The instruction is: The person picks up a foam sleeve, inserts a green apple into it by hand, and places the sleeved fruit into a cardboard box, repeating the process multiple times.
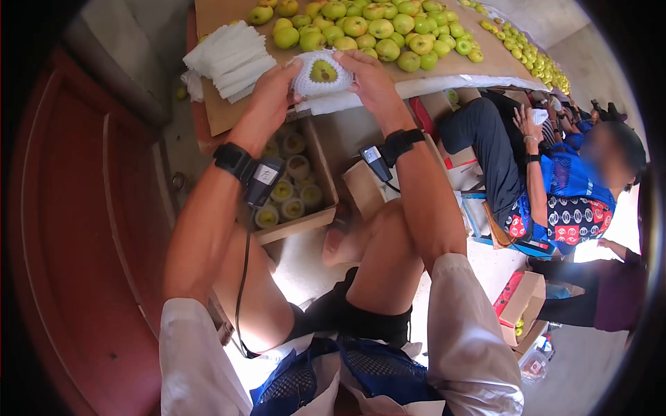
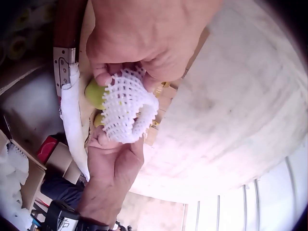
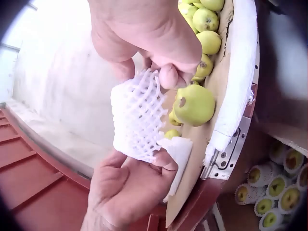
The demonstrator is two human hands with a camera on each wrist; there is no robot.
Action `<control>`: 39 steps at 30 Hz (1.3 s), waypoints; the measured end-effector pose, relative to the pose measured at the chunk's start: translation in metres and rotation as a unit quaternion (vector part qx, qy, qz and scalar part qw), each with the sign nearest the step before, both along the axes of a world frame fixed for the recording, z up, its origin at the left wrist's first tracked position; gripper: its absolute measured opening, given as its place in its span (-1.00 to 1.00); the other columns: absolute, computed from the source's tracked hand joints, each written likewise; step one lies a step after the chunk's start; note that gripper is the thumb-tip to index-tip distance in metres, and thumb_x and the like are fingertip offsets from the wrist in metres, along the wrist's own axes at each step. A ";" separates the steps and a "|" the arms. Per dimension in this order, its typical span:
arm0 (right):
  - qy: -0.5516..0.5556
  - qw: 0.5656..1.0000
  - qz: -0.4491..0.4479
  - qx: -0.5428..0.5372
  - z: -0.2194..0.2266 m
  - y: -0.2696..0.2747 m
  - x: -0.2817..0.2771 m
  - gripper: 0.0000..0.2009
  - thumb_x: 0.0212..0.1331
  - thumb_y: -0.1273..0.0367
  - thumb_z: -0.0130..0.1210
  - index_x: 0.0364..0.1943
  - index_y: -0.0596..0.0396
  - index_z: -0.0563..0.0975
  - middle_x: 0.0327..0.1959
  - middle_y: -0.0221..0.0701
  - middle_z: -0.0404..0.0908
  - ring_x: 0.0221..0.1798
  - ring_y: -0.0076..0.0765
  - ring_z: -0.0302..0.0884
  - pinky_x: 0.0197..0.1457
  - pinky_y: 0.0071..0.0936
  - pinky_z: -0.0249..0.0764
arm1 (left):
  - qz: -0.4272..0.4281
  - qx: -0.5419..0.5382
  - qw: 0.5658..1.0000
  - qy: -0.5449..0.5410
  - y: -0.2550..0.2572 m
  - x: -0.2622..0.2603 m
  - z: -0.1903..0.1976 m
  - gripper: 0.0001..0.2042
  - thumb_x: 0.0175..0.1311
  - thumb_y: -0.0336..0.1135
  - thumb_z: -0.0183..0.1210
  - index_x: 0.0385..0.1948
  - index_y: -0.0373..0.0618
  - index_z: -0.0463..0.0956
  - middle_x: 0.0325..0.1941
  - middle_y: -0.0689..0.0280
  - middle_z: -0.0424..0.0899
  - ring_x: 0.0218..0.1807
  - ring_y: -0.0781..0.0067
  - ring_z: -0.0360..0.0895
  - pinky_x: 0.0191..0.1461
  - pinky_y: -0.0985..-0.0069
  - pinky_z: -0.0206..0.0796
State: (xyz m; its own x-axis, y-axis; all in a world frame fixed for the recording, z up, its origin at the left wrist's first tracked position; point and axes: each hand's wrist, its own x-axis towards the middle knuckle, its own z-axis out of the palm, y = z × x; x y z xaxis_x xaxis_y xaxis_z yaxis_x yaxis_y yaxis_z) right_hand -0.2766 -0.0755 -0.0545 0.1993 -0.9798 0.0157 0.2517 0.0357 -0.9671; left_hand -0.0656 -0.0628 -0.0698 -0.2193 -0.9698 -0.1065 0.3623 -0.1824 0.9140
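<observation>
A white foam net sleeve (image 1: 305,84) is held stretched between both hands above the table's near edge. My left hand (image 1: 275,89) pinches its left side, and my right hand (image 1: 374,82) grips the opposite side. Through the sleeve's triangular opening in the head view shows a green apple (image 1: 323,71) with a brown end. From the right wrist, that apple (image 3: 196,106) appears just beyond the net's edge, under the fingers. The left wrist view shows the net (image 2: 126,108) spread open, partly covering the apple (image 2: 95,95).
Loose apples (image 1: 381,28) cover the cardboard-topped table (image 1: 485,64). Flat white foam nets (image 1: 229,59) lie stacked at left. Below, a cardboard box (image 1: 328,218) holds several net-wrapped apples. A red door (image 1: 83,208) stands at left, and another person (image 1: 576,180) sits at right.
</observation>
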 end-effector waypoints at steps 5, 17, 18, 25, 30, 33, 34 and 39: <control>0.066 0.988 -0.123 -0.060 -0.020 -0.019 0.011 -0.82 0.32 0.29 0.26 -0.21 0.13 0.60 -0.33 -0.52 0.61 -0.29 -0.65 0.47 -0.25 -0.61 0.39 | 0.086 -0.024 0.990 -0.113 0.001 -0.020 0.003 -0.76 0.49 -0.08 0.14 -0.14 -0.05 0.53 -0.27 0.49 0.60 -0.30 0.69 0.46 -0.38 0.59 0.27; 0.228 0.942 -0.212 -0.122 -0.057 -0.037 0.017 -0.72 0.36 0.27 0.18 -0.22 0.30 0.52 -0.35 -0.39 0.57 -0.28 -0.52 0.41 -0.18 -0.48 0.41 | 0.182 -0.050 0.933 -0.306 -0.039 -0.043 -0.054 -0.59 0.44 -0.09 0.09 0.06 -0.30 0.45 -0.02 -0.14 0.65 0.04 -0.19 0.58 0.15 0.18 0.37; 0.225 0.943 -0.215 -0.116 -0.054 -0.034 0.019 -0.74 0.36 0.30 0.17 -0.23 0.30 0.50 -0.35 -0.38 0.56 -0.28 -0.51 0.41 -0.18 -0.48 0.41 | 0.190 -0.054 0.935 -0.295 -0.041 -0.044 -0.054 -0.59 0.45 -0.10 0.09 0.08 -0.30 0.44 0.00 -0.14 0.64 0.06 -0.20 0.57 0.17 0.18 0.36; 0.207 0.940 -0.228 -0.148 -0.048 -0.022 0.021 -0.73 0.40 0.28 0.14 -0.19 0.29 0.55 -0.29 -0.42 0.57 -0.22 -0.57 0.40 -0.13 -0.53 0.38 | 0.225 -0.065 0.950 -0.208 -0.039 -0.048 -0.065 -0.66 0.52 -0.12 0.04 0.06 -0.22 0.41 -0.18 0.28 0.58 -0.23 0.50 0.46 -0.24 0.43 0.37; 0.162 0.943 -0.249 -0.148 -0.029 -0.010 0.019 -0.76 0.37 0.35 0.20 -0.20 0.30 0.49 -0.31 -0.40 0.59 -0.27 -0.56 0.43 -0.18 -0.52 0.43 | 0.173 -0.041 0.975 -0.130 -0.016 -0.048 -0.030 -0.70 0.55 -0.12 0.02 0.05 -0.16 0.40 -0.18 0.34 0.57 -0.23 0.57 0.49 -0.23 0.51 0.38; 0.134 0.944 -0.257 -0.157 -0.018 0.000 0.020 -0.78 0.34 0.38 0.22 -0.19 0.30 0.49 -0.30 -0.40 0.60 -0.26 -0.57 0.44 -0.18 -0.56 0.42 | 0.127 -0.022 0.989 -0.078 0.000 -0.042 -0.013 -0.75 0.57 -0.15 0.00 0.02 -0.13 0.39 -0.15 0.35 0.59 -0.21 0.58 0.52 -0.22 0.51 0.39; 0.119 0.945 -0.257 -0.165 -0.016 0.001 0.021 -0.79 0.34 0.39 0.23 -0.19 0.30 0.49 -0.30 -0.40 0.60 -0.26 -0.57 0.45 -0.19 -0.57 0.41 | 0.122 -0.018 0.991 -0.058 0.002 -0.042 -0.010 -0.76 0.58 -0.16 -0.01 0.01 -0.12 0.39 -0.14 0.35 0.60 -0.20 0.57 0.53 -0.21 0.51 0.40; 0.088 0.944 -0.260 -0.184 0.002 0.014 0.024 -0.81 0.33 0.42 0.23 -0.20 0.30 0.49 -0.30 -0.39 0.61 -0.27 -0.57 0.47 -0.18 -0.59 0.41 | 0.126 -0.029 0.991 0.047 0.014 -0.043 0.001 -0.74 0.55 -0.21 0.00 0.03 -0.21 0.40 -0.18 0.24 0.59 -0.28 0.52 0.53 -0.32 0.49 0.40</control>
